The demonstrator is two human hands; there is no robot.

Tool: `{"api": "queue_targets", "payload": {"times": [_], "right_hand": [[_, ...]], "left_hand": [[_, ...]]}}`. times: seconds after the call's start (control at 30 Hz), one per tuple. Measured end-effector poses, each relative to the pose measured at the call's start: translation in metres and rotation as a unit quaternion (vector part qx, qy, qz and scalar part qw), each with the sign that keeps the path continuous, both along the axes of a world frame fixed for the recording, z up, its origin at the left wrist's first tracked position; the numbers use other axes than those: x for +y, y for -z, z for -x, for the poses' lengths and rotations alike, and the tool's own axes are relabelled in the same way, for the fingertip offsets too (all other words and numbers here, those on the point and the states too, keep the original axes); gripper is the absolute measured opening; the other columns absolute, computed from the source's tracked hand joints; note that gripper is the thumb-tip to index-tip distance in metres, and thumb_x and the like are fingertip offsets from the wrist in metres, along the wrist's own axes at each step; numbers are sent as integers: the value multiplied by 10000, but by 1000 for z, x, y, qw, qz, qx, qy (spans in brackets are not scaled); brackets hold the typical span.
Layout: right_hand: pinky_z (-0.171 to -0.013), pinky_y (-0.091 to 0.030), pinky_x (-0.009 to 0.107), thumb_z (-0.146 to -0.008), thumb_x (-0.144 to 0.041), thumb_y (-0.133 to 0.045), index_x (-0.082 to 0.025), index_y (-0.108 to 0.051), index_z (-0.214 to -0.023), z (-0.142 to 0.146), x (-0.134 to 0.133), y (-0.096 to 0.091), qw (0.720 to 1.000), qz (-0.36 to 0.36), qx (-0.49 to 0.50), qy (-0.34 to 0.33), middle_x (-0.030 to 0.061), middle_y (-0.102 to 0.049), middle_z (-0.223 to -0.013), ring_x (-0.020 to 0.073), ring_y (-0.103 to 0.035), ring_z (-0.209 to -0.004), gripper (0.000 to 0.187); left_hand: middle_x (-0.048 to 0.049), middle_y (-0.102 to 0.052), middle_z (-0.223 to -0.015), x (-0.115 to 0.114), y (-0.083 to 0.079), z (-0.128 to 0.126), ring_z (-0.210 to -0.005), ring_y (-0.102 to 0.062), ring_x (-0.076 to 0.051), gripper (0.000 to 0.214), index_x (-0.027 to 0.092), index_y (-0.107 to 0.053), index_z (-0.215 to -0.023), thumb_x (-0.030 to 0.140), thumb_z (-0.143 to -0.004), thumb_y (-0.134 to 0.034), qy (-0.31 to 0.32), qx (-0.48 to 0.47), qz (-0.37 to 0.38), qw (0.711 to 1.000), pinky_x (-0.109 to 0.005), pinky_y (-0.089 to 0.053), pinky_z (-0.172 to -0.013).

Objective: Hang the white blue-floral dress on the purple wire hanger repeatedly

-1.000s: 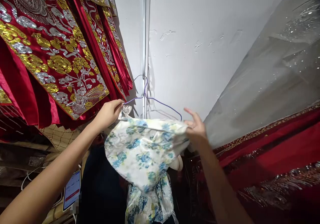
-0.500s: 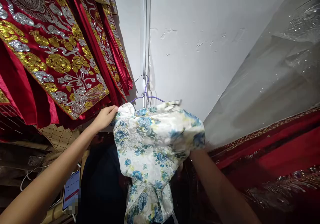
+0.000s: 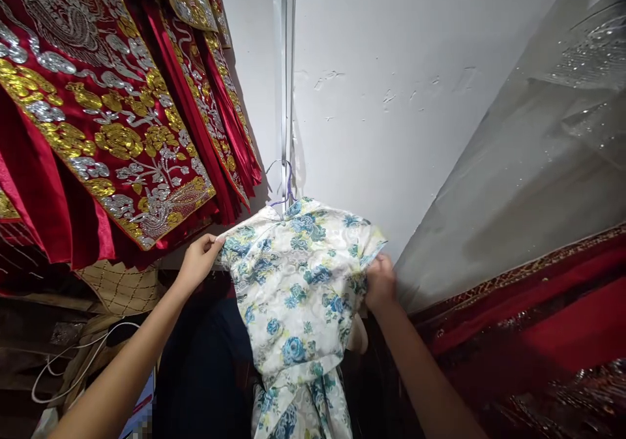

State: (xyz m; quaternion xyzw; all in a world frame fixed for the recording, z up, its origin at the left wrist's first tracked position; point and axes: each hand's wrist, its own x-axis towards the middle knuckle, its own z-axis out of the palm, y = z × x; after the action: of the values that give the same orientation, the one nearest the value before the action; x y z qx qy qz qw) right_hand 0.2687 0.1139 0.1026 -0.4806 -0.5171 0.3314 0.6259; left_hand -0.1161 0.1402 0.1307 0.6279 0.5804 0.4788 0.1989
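A white dress with blue and green flowers (image 3: 296, 289) hangs in front of me on a purple wire hanger (image 3: 289, 181). Its collar is fastened at the front and the hanger's arms are mostly hidden inside the shoulders. My left hand (image 3: 199, 263) pinches the edge of the sleeve on the left side. On the opposite side, my right hand (image 3: 381, 279) has its fingers closed at the other sleeve's edge, slightly blurred. The dress is spread between both hands, and its skirt falls below the waist seam.
Red garments with gold and silver sequins (image 3: 122, 139) hang at the upper left. A metal upright (image 3: 285, 67) runs up the white wall (image 3: 362, 126). Sheer plastic-like covering (image 3: 508, 184) and red cloth (image 3: 552, 308) are on the right. A phone (image 3: 139, 406) and white cable (image 3: 39, 387) lie lower left.
The right side of the dress has gone from folded and bunched to spread flat, covering more of the hanger. My right hand has come into view at the sleeve edge; the left keeps its hold.
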Motion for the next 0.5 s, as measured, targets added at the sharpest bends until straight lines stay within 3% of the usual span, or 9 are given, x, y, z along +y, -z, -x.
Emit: {"api": "queue_targets", "payload": {"times": [0.13, 0.27, 0.33, 0.4, 0.5], "right_hand": [[-744, -587, 386, -890, -685, -361, -233, -689, -1103, -25, 14, -37, 984, -46, 169, 36, 82, -730, -933, 282, -696, -985, 599], [-731, -592, 353, -802, -601, -662, -201, -720, -960, -42, 2, -78, 986, -42, 158, 22, 82, -734, -871, 284, -712, -937, 434], [-672, -591, 329, -708, -474, -797, -186, -719, -893, -47, -6, -92, 988, -25, 150, 5, 62, -723, -797, 264, -721, -837, 351], [-606, -579, 309, -680, -439, -827, -171, -713, -850, -45, -13, -98, 986, -5, 164, -9, 54, -704, -735, 240, -712, -740, 337], [-523, -542, 280, -721, -469, -797, -175, -692, -823, -31, -23, -89, 978, -16, 200, 58, 37, -669, -680, 197, -669, -627, 328]], "left_hand": [[37, -479, -560, -2, 7, -16, -501, -417, -117, 427, 174, -588, -742, 586, -856, -578, -4, -47, 5, 999, -227, -295, -489], [-3, -596, -683, -3, -16, -27, -576, -525, -139, 421, 166, -597, -873, 582, -887, -531, -12, -100, -14, 995, -237, -413, -541], [-53, -674, -848, -5, -34, -28, -720, -616, -178, 446, 155, -616, -1018, 572, -914, -500, -9, -112, -35, 993, -262, -490, -639], [-103, -690, -1104, -12, -53, -27, -977, -652, -230, 488, 165, -609, -1211, 548, -959, -442, 16, -79, -72, 994, -322, -527, -835], [-103, -470, -1508, -33, -76, -28, -1399, -409, -298, 517, 258, -504, -1438, 508, -995, -410, 21, 92, -127, 987, -482, -322, -1160]]}}
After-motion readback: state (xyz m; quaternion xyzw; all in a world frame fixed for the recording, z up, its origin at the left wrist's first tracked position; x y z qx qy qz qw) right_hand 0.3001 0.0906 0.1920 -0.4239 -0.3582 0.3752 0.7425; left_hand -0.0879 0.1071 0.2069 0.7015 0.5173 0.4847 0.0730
